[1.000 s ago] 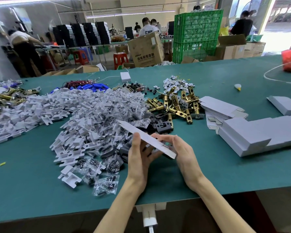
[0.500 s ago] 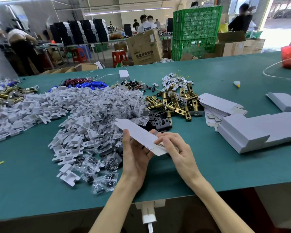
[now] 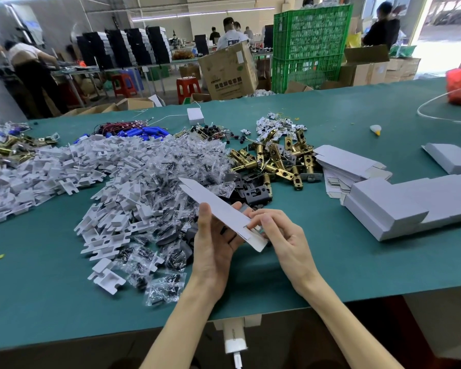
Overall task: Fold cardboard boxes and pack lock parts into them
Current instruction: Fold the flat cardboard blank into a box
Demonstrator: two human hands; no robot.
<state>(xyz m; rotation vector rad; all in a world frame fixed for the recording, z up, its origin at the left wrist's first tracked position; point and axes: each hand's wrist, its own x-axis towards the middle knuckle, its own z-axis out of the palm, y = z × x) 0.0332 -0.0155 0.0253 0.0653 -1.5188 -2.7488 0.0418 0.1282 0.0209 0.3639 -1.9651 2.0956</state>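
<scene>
Grey cardboard blank (image 3: 216, 206), left hand (image 3: 213, 247) partly behind

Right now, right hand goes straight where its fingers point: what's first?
The flat box blank: the right hand points up-left, its fingertips already on the blank's near end. Just behind that is probably the left hand holding it, though depth is unclear.

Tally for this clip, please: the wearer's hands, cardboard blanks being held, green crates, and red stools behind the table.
Hands: 2 (left hand, right hand)
Cardboard blank, held by both hands: 1
Green crates, stacked: 2
Red stools: 2
Total: 7
</scene>
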